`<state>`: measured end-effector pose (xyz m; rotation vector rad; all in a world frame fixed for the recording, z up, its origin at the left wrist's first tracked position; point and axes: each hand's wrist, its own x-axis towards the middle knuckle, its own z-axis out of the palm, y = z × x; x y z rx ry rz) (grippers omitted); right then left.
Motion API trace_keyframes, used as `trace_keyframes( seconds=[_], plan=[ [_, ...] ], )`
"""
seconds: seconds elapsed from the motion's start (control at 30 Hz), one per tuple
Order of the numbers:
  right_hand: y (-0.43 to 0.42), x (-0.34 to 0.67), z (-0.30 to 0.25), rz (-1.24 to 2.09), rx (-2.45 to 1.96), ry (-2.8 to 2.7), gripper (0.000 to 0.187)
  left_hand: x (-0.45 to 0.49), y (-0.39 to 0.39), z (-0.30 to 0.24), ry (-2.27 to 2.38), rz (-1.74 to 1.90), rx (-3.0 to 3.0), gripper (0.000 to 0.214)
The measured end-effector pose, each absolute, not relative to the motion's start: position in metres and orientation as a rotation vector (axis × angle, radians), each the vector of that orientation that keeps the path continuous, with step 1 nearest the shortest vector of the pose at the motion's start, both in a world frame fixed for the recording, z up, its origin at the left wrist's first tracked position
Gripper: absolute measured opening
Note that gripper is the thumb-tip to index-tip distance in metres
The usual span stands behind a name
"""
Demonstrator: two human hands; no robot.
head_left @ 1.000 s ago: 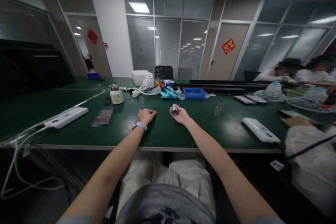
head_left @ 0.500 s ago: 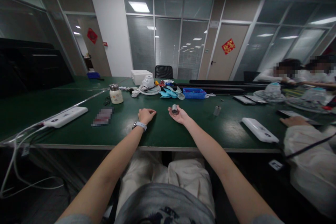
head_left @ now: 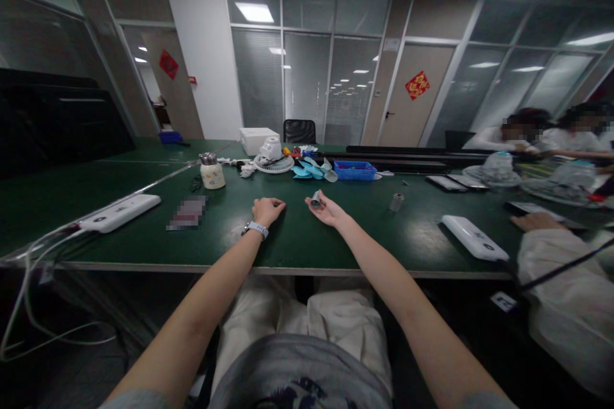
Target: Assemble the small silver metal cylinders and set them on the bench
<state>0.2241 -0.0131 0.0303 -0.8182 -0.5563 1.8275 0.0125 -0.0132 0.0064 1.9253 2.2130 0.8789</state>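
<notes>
In my right hand [head_left: 329,209], palm turned up, is a small silvery metal cylinder [head_left: 316,199] with an open-looking end. It lies tilted between thumb and fingers, just above the green tabletop. My left hand [head_left: 268,211], with a watch on its wrist, rests on the table to the left. Its thumb and fingertips are pressed together; whatever they hold, if anything, is too small to name. Another metal cylindrical part [head_left: 396,202] stands upright on the table, off to the right of my right hand.
Behind my hands lie light-blue fan blades [head_left: 309,170], a white fan grille [head_left: 274,165], a blue tray [head_left: 355,170] and a white box [head_left: 259,139]. A cream bottle [head_left: 212,172] stands left. White power strips [head_left: 122,213] flank me. A co-worker's sleeve [head_left: 556,268] is at right.
The metal cylinder in my right hand has tipped over and shifted slightly left, with the fingers turning around it. My left hand has stayed in place.
</notes>
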Motion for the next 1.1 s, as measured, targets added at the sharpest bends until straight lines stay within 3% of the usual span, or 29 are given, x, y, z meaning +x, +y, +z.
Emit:
trace_keyframes(
  seconds=[0.17,1.1],
  plan=[
    [-0.0133,0.2247,0.0299,1.838,-0.834,-0.543,0.013,0.0126,-0.013,0.0063,2.214,0.874,1.927,0.034],
    [-0.0097,0.2287,0.0282,1.902,-0.784,-0.601,0.029,0.0139,-0.0172,0.0091,2.21,0.844,1.949,0.034]
  ],
)
